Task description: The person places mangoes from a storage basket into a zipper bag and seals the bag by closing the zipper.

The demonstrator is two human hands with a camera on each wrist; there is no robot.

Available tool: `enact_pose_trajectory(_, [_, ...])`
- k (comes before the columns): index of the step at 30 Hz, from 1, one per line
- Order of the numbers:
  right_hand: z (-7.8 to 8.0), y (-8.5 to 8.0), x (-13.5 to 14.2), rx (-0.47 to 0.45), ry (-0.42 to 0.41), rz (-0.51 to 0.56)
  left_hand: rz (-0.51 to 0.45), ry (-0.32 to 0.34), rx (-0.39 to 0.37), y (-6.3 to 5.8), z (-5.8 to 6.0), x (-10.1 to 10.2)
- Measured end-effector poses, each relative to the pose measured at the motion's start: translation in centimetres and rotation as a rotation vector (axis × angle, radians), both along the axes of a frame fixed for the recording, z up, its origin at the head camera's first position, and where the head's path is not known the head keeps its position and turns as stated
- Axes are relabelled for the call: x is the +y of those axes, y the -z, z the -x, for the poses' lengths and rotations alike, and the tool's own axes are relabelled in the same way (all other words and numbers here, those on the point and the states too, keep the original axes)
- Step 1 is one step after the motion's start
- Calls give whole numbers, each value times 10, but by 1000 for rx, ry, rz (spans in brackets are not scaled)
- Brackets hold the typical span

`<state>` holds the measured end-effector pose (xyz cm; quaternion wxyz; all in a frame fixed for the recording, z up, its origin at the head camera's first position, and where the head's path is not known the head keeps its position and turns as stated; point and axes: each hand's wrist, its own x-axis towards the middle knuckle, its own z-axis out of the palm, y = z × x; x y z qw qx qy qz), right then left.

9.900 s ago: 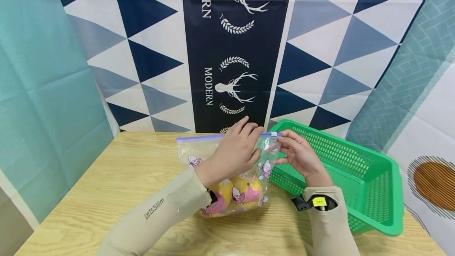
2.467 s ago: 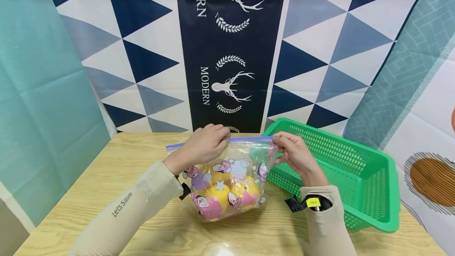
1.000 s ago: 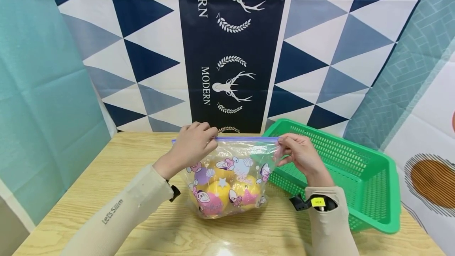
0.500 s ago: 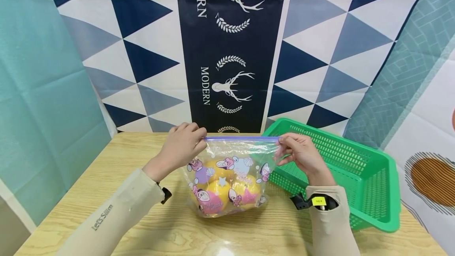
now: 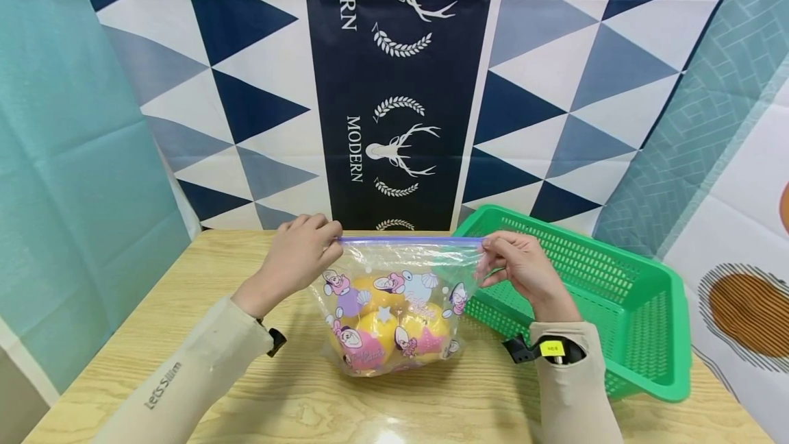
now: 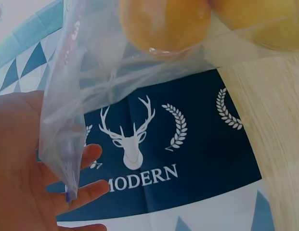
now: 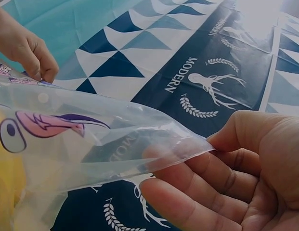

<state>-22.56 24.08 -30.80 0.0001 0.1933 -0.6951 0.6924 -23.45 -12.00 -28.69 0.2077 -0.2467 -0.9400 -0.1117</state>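
A clear printed zipper bag [image 5: 425, 262] stands on the table, with several round yellow-orange fruits [image 6: 163, 24] inside. Its purple zip strip [image 5: 407, 241] runs level and taut between the two hands. At the strip's left end, my left hand [image 5: 292, 259] pinches the bag top; its fingers cover that corner, and whether the slider is under them cannot be seen. My right hand [image 5: 524, 269] pinches the right corner between thumb and forefinger, the other fingers lying behind the film in the right wrist view.
A green perforated basket [image 5: 616, 279] stands right of the bag, partly behind the right hand. The wooden table [image 5: 216, 273] reaches back to a patterned cloth backdrop [image 5: 394, 122]. A teal cloth [image 5: 74, 156] hangs on the left.
My left hand has slid leftward along the zip strip, from near its right end to its left end. The right hand stays at the right corner. The white slider is no longer visible.
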Motion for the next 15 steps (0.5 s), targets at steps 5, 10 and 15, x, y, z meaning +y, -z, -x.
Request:
enact_pose_trajectory(5, [0, 1, 1, 0, -3, 6, -23, -5, 7, 2, -1, -6])
enact_pose_trajectory(10, [0, 1, 1, -4, 0, -1, -39, -24, 3, 7, 0, -12])
enact_pose_trajectory(15, [1, 1, 2, -2, -6, -4, -49, -59, -20, 11, 1, -17])
